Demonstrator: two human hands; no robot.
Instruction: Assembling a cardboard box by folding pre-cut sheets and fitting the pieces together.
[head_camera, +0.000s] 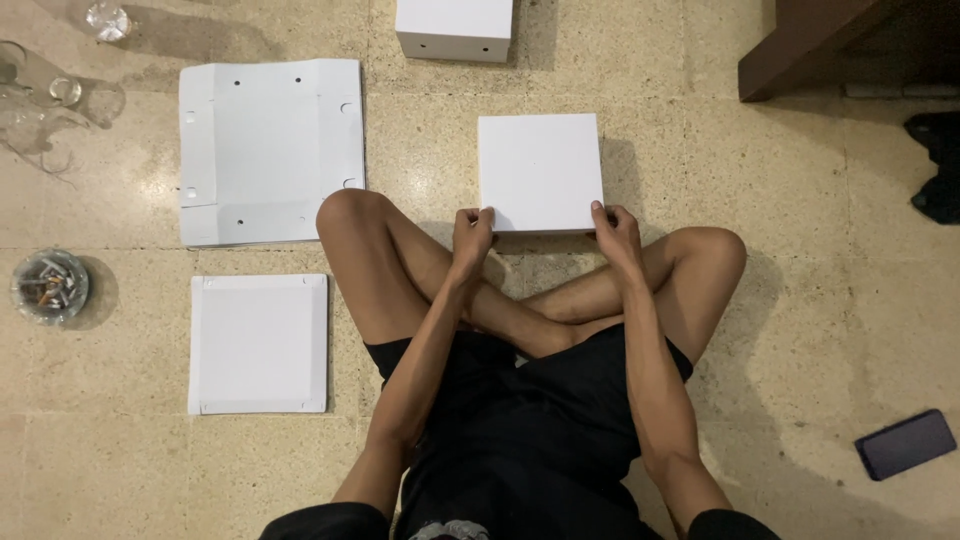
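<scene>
A person sits cross-legged on a tan stone floor and holds a closed white square box that rests flat on the floor just past the crossed shins. The left hand pinches the box at its near left corner, and the right hand pinches it at its near right corner, so both hands are closed on the near edge. The box lies straight ahead of the hands, away from the body, and its sides look about equal, so it has no long way. Both hands are just as near to it. To the person's left, a flat unfolded white cardboard sheet with small holes lies on the floor, and nearer to the body sits a shallow white tray with low folded edges. Another folded white box stands farther off, well apart from the hands. A glass ashtray sits at the far left, with clear glass things beyond it. A dark phone lies to the right, and a brown wooden piece of furniture is in the far right corner.
</scene>
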